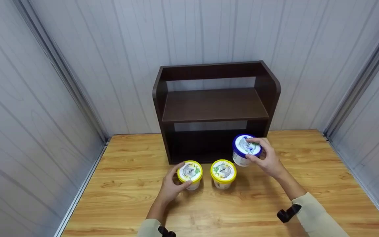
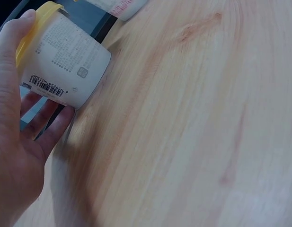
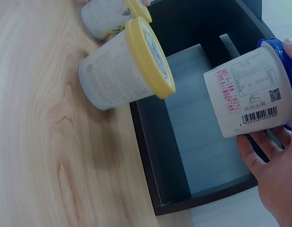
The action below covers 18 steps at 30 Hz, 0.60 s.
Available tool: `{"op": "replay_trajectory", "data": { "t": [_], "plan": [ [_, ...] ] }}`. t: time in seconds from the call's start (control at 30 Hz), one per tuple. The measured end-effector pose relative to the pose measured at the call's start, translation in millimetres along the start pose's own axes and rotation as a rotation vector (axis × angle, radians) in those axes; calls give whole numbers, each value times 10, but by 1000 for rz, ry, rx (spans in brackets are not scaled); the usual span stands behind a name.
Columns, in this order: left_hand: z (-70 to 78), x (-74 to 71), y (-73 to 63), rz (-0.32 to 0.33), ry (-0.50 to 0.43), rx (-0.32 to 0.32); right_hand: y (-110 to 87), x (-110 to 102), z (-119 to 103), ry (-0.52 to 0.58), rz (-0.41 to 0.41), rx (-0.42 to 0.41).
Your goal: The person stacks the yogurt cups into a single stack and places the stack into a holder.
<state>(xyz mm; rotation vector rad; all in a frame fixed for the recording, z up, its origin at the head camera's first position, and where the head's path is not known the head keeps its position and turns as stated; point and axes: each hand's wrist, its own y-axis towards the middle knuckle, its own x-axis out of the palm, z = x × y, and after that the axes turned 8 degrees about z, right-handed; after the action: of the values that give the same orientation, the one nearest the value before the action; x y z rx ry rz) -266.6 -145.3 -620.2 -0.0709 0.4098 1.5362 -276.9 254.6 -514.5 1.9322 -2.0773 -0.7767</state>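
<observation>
My right hand (image 1: 269, 159) grips a white tub with a blue lid (image 1: 247, 148) by the lid's edge. In the right wrist view this blue-lidded tub (image 3: 250, 90) hangs raised and tilted in front of the shelf. At the left, my left hand (image 1: 172, 186) has thumb and fingers around the lid of a yellow-lidded tub (image 1: 190, 172). The left wrist view shows that tub's barcode side (image 2: 65, 61), with its base at the wooden table. A second yellow-lidded tub (image 1: 223, 172) stands upright between the hands, touched by neither.
A dark brown two-level shelf (image 1: 215, 105) stands against the back wall, right behind the tubs. Pale panelled walls (image 1: 31, 131) enclose the wooden table (image 1: 127, 184) at the back and both sides. Black wrist straps (image 1: 289, 213) sit on the sleeves.
</observation>
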Motion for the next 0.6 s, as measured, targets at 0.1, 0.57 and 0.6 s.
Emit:
{"op": "replay_trajectory", "data": {
  "t": [0.1, 0.57, 0.6],
  "plan": [
    [-2, 1, 1, -2, -11, -4, 24, 44, -21, -19, -5, -5],
    [7, 1, -14, -3, -34, -16, 93, 361, -80, -15, -48, -1],
    [6, 0, -13, -2, -32, -16, 99, 393, -87, -14, -54, -3]
  ]
}}
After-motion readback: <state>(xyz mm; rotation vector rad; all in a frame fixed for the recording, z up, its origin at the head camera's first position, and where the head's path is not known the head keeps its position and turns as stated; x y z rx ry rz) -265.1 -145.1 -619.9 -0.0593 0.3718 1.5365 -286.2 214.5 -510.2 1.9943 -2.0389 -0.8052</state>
